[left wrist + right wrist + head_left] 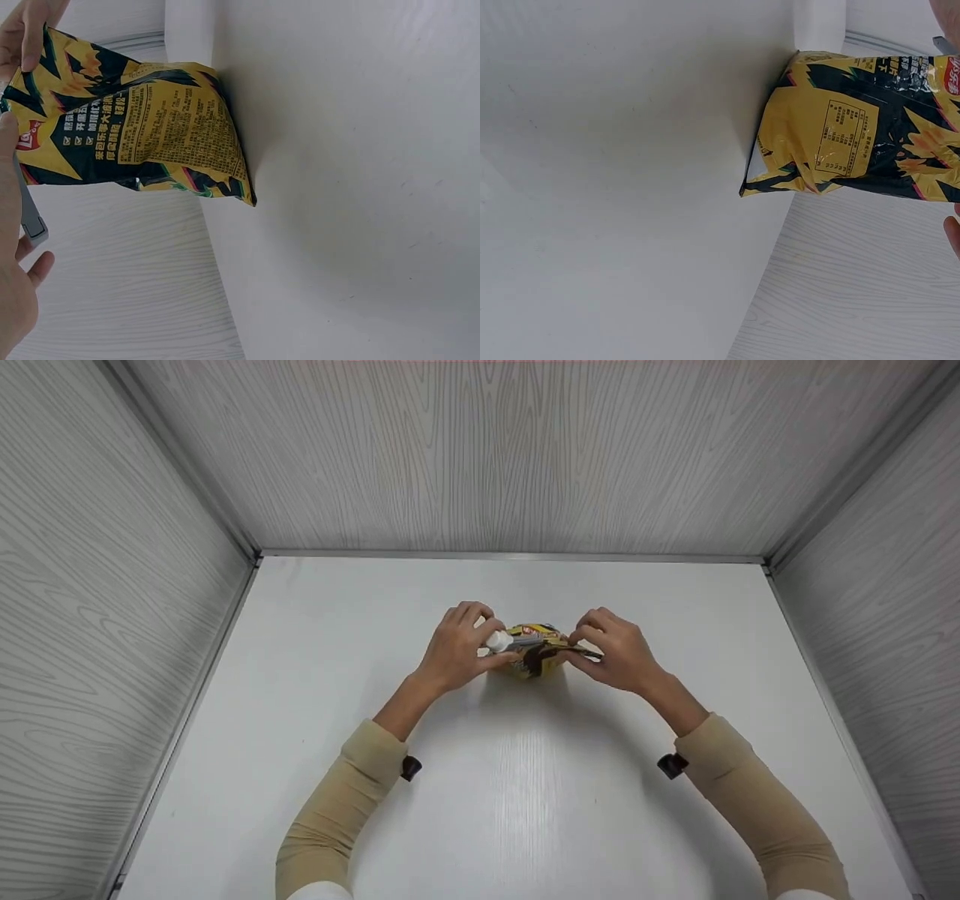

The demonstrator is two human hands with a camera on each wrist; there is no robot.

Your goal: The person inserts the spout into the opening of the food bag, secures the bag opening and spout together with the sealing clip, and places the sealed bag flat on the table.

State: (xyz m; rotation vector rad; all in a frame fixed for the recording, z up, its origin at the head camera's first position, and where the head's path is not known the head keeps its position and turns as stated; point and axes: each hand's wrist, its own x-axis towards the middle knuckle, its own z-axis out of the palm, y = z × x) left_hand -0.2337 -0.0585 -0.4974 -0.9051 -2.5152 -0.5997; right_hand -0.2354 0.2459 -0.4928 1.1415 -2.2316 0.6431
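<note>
A yellow and black chip bag (534, 664) stands upright on the white table, its printed back (172, 127) facing the left wrist camera. My left hand (461, 649) holds a grey bar-shaped bag clip (526, 640) with a round white cap (499, 641) at its left end. The clip lies along the bag's top; whether it encloses the bag's edge I cannot tell. My right hand (615, 649) pinches the right part of the bag's top edge between thumb and fingers. In the right wrist view the bag (847, 127) hides most of both hands.
The white table (525, 810) is bounded by a wood-grain back panel (510, 457) and side panels (75, 622). Small black wrist cameras (673, 766) sit on both beige sleeves (337, 795).
</note>
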